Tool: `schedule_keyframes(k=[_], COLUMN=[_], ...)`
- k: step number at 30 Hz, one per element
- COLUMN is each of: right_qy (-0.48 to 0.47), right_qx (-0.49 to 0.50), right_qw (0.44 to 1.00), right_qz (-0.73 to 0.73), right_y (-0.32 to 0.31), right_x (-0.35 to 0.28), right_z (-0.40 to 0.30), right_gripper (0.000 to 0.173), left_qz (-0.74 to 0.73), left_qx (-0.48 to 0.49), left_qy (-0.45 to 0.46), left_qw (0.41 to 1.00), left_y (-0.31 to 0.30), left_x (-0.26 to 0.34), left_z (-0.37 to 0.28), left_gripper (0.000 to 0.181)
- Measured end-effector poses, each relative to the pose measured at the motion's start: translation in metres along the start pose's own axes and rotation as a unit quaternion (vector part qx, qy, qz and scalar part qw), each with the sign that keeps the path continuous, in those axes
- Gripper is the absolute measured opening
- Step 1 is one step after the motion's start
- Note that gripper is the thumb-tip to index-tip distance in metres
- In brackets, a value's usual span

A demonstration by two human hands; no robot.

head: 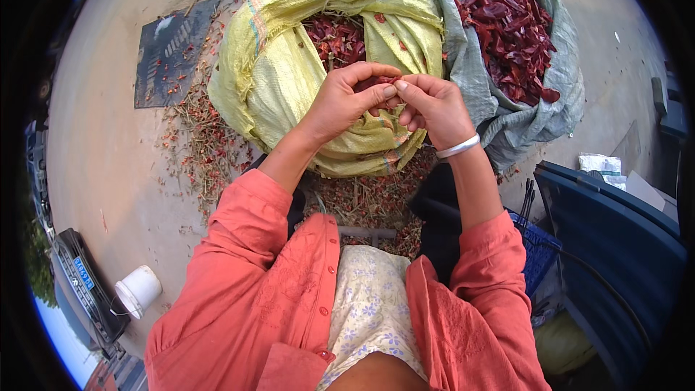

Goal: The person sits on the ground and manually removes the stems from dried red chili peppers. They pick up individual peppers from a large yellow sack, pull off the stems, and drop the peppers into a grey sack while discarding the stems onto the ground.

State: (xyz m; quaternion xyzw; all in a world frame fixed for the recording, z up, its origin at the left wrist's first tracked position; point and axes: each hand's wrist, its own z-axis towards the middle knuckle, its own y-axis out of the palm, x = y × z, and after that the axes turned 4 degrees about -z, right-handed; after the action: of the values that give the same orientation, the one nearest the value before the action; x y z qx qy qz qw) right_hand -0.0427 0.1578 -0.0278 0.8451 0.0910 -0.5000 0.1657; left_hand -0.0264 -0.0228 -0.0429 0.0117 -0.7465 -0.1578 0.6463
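Over the front of a yellow woven sack, my left hand and my right hand meet at the fingertips. Between them is a dried red chili pepper, partly hidden by the fingers; both hands pinch it. A silver bangle circles my right wrist. Dried red chilies lie deep in the yellow sack's opening, just beyond my hands. To the right stands a grey-green woven sack, its rim folded down around a heap of dark red chili pieces.
Stems and red scraps litter the ground left of and below the yellow sack. A dark flat mat lies at upper left. A white bucket and a parked car are at lower left. At right are a blue plastic basket and a large dark blue panel.
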Motion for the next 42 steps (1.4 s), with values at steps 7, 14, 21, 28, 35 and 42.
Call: schedule_keyframes(k=[7,14,21,28,35,42], right_qy=[-0.229,-0.183,-0.181,-0.019,-0.025,0.021], right_qx=[0.004,0.062,0.078,-0.008,-0.039,-0.055], right_qw=[0.797,0.799,0.854,0.996,0.994,0.998], right_qz=[-0.560,-0.570,-0.481,-0.088,-0.097,-0.001], right_y=[-0.033,0.015,0.016,0.012,0.015,-0.010], right_x=[-0.001,0.053,0.080,0.018,0.007,0.000], right_z=[-0.010,0.044,0.070,0.044,0.015,0.003], right_gripper=[0.020,0.034,0.022,0.024,0.020,0.027], left_qz=[0.011,0.326,0.357,0.024,-0.004,-0.223], left_qx=[0.090,-0.194,-0.228,0.048,0.092,0.108], left_qy=[-0.106,-0.103,-0.089,-0.146,-0.018,-0.136], left_qw=[0.990,0.919,0.901,0.988,0.996,0.959], left_y=[-0.019,-0.023,-0.016,-0.026,-0.015,-0.025], left_x=[0.004,-0.024,-0.028,0.006,0.000,0.011], left_z=[0.002,-0.020,-0.033,-0.023,-0.009,-0.006], left_gripper=[0.018,0.019,0.025,0.021,0.019,0.011])
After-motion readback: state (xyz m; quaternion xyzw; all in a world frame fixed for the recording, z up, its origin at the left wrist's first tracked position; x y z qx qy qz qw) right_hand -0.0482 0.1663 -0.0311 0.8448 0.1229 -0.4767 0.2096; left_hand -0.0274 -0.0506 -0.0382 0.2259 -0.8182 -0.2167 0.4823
